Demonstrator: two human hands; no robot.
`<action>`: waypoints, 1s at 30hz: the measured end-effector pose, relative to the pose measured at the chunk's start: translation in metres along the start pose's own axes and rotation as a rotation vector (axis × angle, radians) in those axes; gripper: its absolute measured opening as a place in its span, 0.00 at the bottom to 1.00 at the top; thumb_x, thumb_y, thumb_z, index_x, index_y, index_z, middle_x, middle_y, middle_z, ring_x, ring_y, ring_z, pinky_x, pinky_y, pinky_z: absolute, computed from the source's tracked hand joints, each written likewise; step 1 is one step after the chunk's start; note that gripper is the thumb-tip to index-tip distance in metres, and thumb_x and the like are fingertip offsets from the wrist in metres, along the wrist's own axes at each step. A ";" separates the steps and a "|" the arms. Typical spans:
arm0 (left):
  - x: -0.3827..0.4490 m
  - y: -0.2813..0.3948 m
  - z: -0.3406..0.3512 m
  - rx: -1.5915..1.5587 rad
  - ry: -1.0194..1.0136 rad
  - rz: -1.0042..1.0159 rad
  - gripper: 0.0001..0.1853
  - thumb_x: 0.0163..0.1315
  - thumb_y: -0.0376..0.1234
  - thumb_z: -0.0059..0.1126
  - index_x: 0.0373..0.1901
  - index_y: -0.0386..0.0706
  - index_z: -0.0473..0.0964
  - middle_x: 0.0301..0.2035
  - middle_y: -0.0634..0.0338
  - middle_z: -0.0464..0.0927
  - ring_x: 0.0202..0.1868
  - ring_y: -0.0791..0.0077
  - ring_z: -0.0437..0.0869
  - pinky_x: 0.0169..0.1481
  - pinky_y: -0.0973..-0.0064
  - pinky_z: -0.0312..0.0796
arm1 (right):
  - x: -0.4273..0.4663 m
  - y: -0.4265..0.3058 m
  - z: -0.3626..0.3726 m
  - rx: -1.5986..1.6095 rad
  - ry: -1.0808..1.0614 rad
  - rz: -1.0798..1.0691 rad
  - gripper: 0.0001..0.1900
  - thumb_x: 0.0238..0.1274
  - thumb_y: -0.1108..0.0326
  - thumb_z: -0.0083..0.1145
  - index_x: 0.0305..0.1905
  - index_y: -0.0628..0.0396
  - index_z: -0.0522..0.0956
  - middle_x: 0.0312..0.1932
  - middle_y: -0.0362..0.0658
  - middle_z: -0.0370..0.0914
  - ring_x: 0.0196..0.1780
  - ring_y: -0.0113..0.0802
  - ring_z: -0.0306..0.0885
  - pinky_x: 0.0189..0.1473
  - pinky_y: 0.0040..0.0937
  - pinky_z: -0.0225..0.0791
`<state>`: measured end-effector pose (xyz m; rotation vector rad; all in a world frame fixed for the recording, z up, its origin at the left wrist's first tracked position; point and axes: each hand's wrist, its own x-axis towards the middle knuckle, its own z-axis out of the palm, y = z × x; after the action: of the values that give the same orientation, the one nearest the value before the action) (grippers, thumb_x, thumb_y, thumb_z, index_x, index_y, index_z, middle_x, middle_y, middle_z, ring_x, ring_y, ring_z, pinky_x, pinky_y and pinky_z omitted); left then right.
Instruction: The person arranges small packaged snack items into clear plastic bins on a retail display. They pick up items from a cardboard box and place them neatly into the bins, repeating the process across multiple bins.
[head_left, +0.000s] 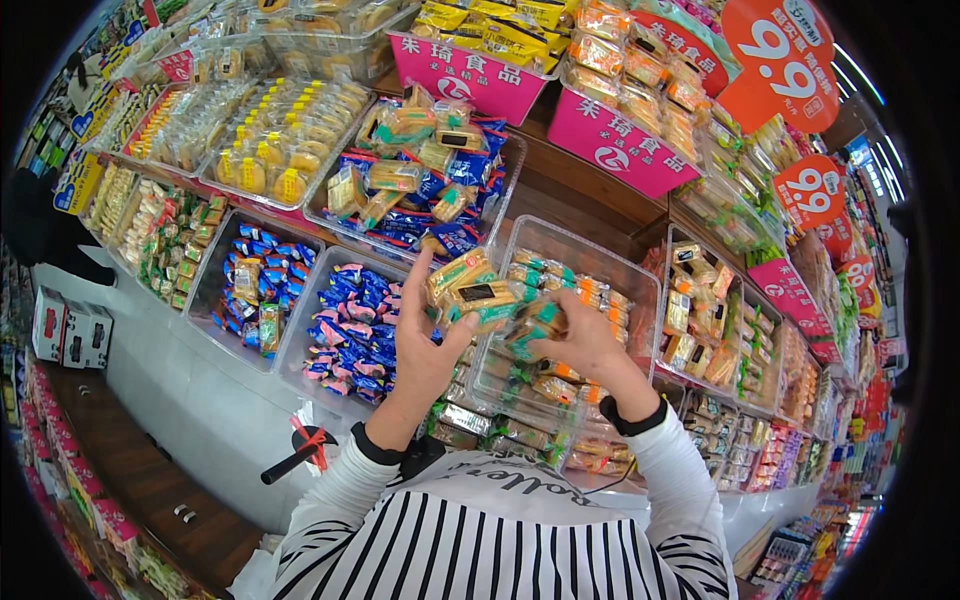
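Wrapped biscuit packs (480, 298), clear with green and yellow print, rest in my left hand (426, 330), the thumb over their near side and the index finger pointing up. My right hand (589, 337) is closed on another green-marked biscuit pack (536, 328), just beside them. Both hands are over the near edge of a clear plastic bin (651, 300) that holds rows of green and orange wrapped packs (601, 289). Up and to the left, a bin (341, 238) carries blue snack packets (491, 161) with loose biscuit packs (395, 176) lying on top.
Bins of blue-and-pink wrapped sweets (349, 330) and blue-and-red ones (274, 262) stand to the left. More packs fill a bin (697, 315) at the right. Pink-fronted bins (465, 75) line the upper shelf. A black-handled scoop (292, 463) is near my left forearm. A person (49, 225) stands far left.
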<state>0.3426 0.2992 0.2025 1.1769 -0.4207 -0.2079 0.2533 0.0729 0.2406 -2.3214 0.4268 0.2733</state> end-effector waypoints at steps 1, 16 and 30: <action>-0.001 -0.002 0.003 -0.005 0.010 -0.005 0.47 0.67 0.23 0.63 0.85 0.34 0.48 0.73 0.44 0.65 0.72 0.60 0.75 0.74 0.63 0.71 | 0.004 0.002 0.006 -0.011 0.019 -0.066 0.31 0.54 0.65 0.79 0.61 0.59 0.75 0.44 0.53 0.83 0.42 0.42 0.84 0.46 0.38 0.77; -0.008 -0.007 -0.014 0.066 0.081 -0.055 0.45 0.66 0.22 0.64 0.83 0.35 0.53 0.68 0.46 0.71 0.68 0.63 0.78 0.71 0.66 0.74 | 0.036 0.017 0.060 -0.930 0.088 -0.307 0.43 0.46 0.53 0.82 0.69 0.51 0.75 0.56 0.44 0.75 0.62 0.44 0.75 0.57 0.46 0.72; -0.012 -0.005 -0.001 0.106 -0.086 -0.069 0.50 0.65 0.27 0.69 0.85 0.36 0.49 0.70 0.45 0.70 0.68 0.63 0.78 0.70 0.65 0.73 | 0.047 0.028 0.069 -0.841 0.213 -0.117 0.39 0.49 0.55 0.80 0.67 0.51 0.74 0.58 0.44 0.75 0.66 0.43 0.74 0.58 0.47 0.71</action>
<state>0.3329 0.3029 0.1955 1.2913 -0.4715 -0.2997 0.2811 0.0934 0.1595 -3.2070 0.3051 0.1614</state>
